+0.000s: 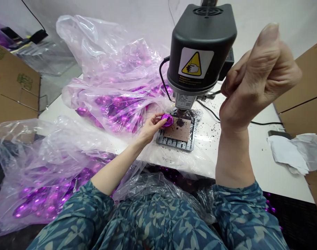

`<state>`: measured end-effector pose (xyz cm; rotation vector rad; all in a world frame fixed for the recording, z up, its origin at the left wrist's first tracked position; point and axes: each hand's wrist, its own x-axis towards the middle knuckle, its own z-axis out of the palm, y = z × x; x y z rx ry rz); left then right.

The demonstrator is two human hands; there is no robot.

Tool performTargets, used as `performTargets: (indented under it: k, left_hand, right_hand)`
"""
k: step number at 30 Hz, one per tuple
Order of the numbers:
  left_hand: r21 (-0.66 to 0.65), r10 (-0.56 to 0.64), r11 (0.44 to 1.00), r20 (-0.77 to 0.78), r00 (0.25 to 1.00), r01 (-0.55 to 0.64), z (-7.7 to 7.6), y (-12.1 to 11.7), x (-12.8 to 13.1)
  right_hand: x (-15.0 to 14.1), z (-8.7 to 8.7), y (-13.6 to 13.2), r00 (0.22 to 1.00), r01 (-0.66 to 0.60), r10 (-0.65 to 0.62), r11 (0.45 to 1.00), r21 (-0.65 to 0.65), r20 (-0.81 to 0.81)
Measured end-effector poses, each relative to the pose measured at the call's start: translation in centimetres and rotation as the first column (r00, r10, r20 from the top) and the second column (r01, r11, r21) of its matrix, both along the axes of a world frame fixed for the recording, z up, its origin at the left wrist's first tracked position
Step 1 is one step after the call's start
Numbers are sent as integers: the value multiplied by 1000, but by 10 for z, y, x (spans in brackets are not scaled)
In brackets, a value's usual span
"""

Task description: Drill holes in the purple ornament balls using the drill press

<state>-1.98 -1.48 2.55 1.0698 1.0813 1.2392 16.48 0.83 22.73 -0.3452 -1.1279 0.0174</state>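
My left hand (149,129) pinches a shiny purple round piece (167,120), perhaps a cap, at the left edge of a brown board (183,132). The board lies on the slotted metal base (175,144) of a black bench drill press (204,41). Dark shavings are heaped on the board beside the piece. My right hand (259,80) is closed in a fist, thumb up, at the end of the press's feed lever (214,94). Most of the lever's grip is hidden inside that hand. The drill's tip cannot be made out clearly.
A clear bag (114,80) of purple shiny pieces lies left of the press; another bag (44,187) hangs at lower left. Shavings dot the white table (257,166). A black cable (265,123) runs right, near white paper (288,152). Cardboard boxes (15,83) flank the table.
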Motion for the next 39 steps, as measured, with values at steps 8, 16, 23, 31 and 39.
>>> performTargets:
  k: [8,16,23,31,39]
  left_hand:
    - [235,-1,969,-285,958,71,-12,5,11]
    - [448,126,884,-506,853,136,-19,4,24]
    - [474,155,871,-521,840,133,-25,-4,34]
    - [380,114,925,-337,935,24,-43,-6,45]
    - [346,109,938,-351,930,21,-43,-4,50]
  right_hand:
    - [2,1,-9,997,-75,76,996,-55,26]
    - [7,-1,-12,993,-104,109,989,-105,44]
    - [7,0,-15,995,-78,86,985,-152,45]
    - [5,-1,-16,997,-20,30,992,-124,76]
    - [6,-3,-13,993,39,-27,994,-99,118]
